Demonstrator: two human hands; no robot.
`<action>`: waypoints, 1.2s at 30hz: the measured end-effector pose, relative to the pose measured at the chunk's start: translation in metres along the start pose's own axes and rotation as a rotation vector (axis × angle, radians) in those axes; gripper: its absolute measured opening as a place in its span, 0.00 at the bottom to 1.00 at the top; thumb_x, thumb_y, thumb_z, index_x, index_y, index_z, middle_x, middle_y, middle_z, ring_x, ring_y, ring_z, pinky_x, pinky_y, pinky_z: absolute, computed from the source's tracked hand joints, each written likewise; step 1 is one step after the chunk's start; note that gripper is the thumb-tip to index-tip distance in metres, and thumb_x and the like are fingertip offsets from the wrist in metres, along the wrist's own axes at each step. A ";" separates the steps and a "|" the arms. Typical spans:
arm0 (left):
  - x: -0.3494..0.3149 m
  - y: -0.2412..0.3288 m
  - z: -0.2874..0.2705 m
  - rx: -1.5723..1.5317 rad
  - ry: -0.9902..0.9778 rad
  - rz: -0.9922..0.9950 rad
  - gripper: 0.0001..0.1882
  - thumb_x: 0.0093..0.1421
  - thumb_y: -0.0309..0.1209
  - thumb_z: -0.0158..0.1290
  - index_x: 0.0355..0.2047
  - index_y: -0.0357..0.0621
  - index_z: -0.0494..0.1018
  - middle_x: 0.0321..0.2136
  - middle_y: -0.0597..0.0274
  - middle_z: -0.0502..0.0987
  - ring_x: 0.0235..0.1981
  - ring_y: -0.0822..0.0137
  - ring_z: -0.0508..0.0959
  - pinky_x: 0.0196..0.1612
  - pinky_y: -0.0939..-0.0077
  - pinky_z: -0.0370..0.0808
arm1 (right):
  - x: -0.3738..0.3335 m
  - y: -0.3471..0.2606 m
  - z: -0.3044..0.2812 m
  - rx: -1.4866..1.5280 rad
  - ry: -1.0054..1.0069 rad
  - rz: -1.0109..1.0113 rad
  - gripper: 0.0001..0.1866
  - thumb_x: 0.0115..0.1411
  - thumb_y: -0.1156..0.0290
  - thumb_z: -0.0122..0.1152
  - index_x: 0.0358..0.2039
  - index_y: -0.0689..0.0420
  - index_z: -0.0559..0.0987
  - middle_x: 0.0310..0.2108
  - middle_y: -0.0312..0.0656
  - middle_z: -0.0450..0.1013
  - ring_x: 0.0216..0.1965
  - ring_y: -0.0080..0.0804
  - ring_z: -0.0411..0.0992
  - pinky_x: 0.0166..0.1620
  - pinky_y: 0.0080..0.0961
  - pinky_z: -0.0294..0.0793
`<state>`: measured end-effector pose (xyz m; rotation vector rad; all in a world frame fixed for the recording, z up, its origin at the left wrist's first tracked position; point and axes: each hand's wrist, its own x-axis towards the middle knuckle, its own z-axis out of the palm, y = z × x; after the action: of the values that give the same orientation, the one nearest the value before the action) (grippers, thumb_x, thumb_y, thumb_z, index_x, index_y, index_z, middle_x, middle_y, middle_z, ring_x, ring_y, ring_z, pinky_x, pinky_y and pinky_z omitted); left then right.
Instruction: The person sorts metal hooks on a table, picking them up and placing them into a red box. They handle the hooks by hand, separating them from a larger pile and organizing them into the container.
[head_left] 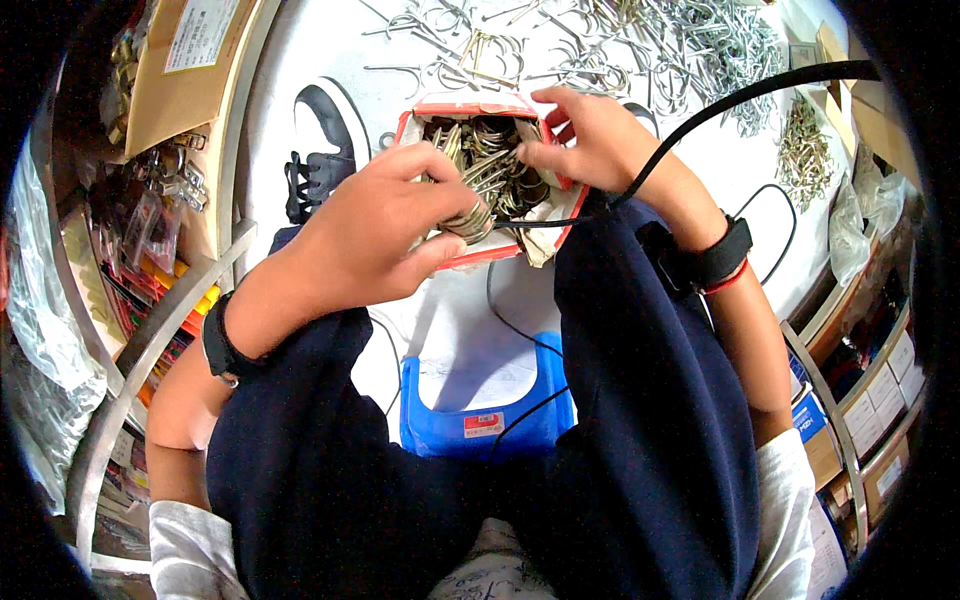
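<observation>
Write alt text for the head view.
Seen from above, a seated person's left hand grips a stack of metal rings over a red-and-white box of rings; the right hand holds the box's edge. Metal hooks lie scattered on the white floor beyond.

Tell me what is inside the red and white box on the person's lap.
The box holds a heap of metal rings. The left hand and right hand cover part of it; its bottom is hidden.

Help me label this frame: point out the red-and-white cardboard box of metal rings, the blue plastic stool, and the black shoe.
Red-and-white cardboard box point(478, 103): head view, far rim.
Blue plastic stool point(430, 420): head view, left edge.
Black shoe point(322, 125): head view, upper.
</observation>
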<state>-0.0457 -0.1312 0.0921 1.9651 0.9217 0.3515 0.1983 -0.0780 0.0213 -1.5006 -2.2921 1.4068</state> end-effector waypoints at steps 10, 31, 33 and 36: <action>0.006 -0.023 0.027 0.290 0.020 0.284 0.14 0.45 0.25 0.59 0.35 0.40 0.74 0.31 0.56 0.73 0.37 0.56 0.73 0.40 0.66 0.71 | 0.003 0.000 0.013 -0.141 0.018 0.075 0.12 0.52 0.67 0.51 0.25 0.65 0.76 0.23 0.58 0.73 0.31 0.56 0.73 0.37 0.43 0.73; 0.030 -0.030 0.062 0.441 0.188 0.166 0.16 0.44 0.22 0.52 0.37 0.39 0.73 0.28 0.57 0.72 0.37 0.60 0.73 0.37 0.68 0.72 | 0.001 0.025 0.010 0.570 -0.085 0.236 0.17 0.53 0.66 0.61 0.40 0.64 0.78 0.23 0.40 0.76 0.23 0.22 0.72 0.29 0.20 0.71; 0.029 -0.030 0.066 0.468 0.152 0.147 0.16 0.45 0.22 0.52 0.37 0.38 0.73 0.28 0.57 0.72 0.36 0.60 0.73 0.37 0.68 0.72 | -0.001 0.024 0.012 0.603 -0.051 0.222 0.17 0.53 0.66 0.61 0.41 0.63 0.78 0.22 0.40 0.76 0.23 0.22 0.72 0.28 0.20 0.71; 0.028 -0.032 0.071 0.493 0.136 0.138 0.15 0.46 0.23 0.51 0.37 0.37 0.73 0.28 0.57 0.72 0.36 0.61 0.73 0.37 0.69 0.72 | -0.005 0.011 0.010 0.441 0.020 0.223 0.18 0.55 0.63 0.60 0.42 0.63 0.77 0.21 0.42 0.76 0.23 0.23 0.73 0.28 0.22 0.72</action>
<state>-0.0019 -0.1448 0.0237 2.4894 1.0332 0.3634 0.2034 -0.0872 0.0100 -1.6383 -1.6846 1.7914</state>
